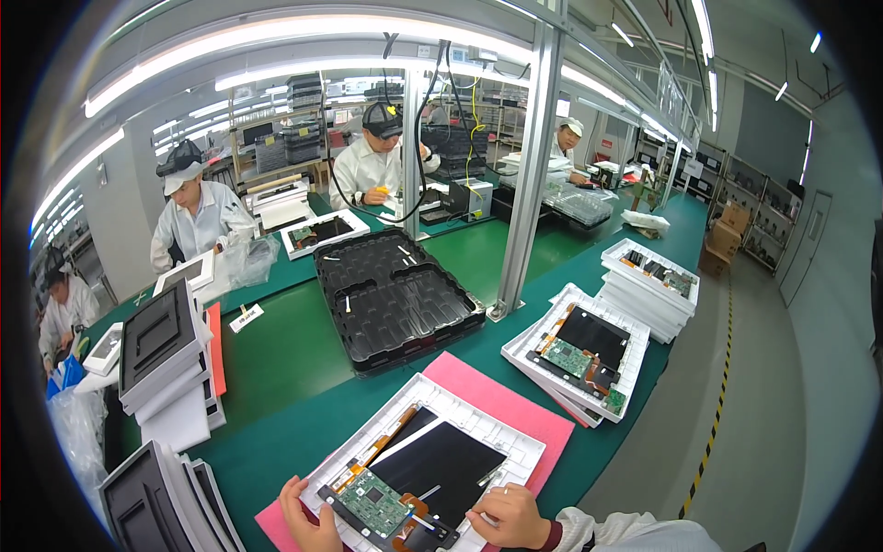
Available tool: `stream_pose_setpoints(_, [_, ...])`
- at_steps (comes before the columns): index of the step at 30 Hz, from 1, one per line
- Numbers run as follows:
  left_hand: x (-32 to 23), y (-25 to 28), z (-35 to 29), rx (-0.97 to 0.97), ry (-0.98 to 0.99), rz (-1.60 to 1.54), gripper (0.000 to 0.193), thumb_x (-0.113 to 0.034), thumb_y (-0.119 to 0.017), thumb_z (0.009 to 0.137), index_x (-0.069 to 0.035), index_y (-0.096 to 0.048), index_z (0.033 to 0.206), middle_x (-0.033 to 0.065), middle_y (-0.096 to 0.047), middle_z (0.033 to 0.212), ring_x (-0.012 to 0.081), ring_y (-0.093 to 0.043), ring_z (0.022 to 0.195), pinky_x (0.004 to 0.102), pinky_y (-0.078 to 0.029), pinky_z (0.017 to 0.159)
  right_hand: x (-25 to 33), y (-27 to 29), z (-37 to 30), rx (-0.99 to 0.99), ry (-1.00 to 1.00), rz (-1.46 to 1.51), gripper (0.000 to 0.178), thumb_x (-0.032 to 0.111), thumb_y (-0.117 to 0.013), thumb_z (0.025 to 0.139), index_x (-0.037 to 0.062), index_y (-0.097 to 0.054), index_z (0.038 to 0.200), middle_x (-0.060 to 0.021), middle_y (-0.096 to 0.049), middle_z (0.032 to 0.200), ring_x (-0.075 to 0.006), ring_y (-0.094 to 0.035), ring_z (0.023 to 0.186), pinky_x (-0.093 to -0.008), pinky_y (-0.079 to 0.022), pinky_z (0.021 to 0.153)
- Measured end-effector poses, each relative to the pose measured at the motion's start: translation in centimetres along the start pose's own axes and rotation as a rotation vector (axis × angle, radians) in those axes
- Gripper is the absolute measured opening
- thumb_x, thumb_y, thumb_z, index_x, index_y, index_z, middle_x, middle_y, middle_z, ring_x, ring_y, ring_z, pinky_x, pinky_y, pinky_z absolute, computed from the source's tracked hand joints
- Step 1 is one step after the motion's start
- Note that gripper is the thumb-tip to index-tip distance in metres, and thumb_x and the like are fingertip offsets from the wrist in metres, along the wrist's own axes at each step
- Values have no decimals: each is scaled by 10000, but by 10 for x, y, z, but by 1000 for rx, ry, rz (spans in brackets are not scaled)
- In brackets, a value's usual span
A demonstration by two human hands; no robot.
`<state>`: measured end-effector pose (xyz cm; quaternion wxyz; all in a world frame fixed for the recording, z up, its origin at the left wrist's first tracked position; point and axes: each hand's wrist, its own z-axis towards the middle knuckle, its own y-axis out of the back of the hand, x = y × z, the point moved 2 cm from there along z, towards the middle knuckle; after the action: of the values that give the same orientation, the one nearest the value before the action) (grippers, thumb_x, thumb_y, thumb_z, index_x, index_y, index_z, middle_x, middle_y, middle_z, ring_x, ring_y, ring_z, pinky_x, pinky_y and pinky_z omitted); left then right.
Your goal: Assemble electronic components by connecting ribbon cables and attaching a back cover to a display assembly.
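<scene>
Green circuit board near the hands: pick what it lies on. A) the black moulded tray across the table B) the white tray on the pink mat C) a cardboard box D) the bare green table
B: the green circuit board sits beside the dark panel in the white tray on the pink mat, between the left hand and right hand.

The long green workbench [276, 350] was pretty packed: a pink rectangular mat [515, 400] sat at the near edge under a white moulded foam tray [497, 432], with a stack of matching white foam trays [625, 368] just to the right. Further back sat a stack of black plastic moulded trays [391, 299], and over on the left a leaning pile of grey and white panels [166, 359] next to a small white label card [246, 318].
</scene>
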<state>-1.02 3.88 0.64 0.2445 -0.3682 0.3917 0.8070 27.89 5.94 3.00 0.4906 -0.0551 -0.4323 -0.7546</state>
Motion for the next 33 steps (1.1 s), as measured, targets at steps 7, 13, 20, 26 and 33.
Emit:
stream_pose_setpoints(7, [1, -2, -1, 9, -11, 2, 421, -23, -608, 787, 12, -526, 1198, 185, -502, 1259, 335, -454, 1202, 396, -312, 1060, 3, 2, 1, -22, -8, -39, 138, 118, -692, 706, 66, -594, 625, -88, -533, 552, -274, -532, 502, -375, -378, 492])
stream_pose_setpoints(13, [3, 0, -1, 11, -13, 21, 423, -28, -607, 783, 6, -529, 1197, 184, -505, 1266, 336, -452, 1207, 400, -310, 1062, 3, 0, 1, -26, -20, -43, 150, 126, -694, 715, 66, -592, 624, -87, -529, 546, -275, -527, 493, -379, -378, 486])
stream_pose_setpoints(20, [1, -1, -1, 15, -5, 42, 392, -34, -605, 798, 8, -539, 1182, 189, -497, 1281, 337, -447, 1215, 405, -312, 1057, 3, 1, 1, -13, 0, -69, 147, 131, -690, 726, 68, -598, 629, -82, -532, 546, -270, -534, 494, -376, -375, 479])
stream_pose_setpoints(26, [-3, -2, -1, -15, 39, -40, 369, -43, -608, 820, 8, -540, 1179, 192, -494, 1284, 334, -443, 1221, 400, -309, 1056, 1, -1, 0, -35, -23, -83, 155, 149, -689, 742, 64, -607, 642, -85, -537, 551, -273, -534, 494, -377, -374, 477])
stream_pose_setpoints(33, [-10, -2, -1, 1, 63, -56, 354, -72, -615, 837, 7, -540, 1174, 189, -483, 1309, 344, -429, 1238, 408, -301, 1066, 2, -2, -1, -32, -54, -33, 177, 163, -687, 767, 64, -608, 643, -81, -544, 557, -267, -547, 516, -383, -387, 503])
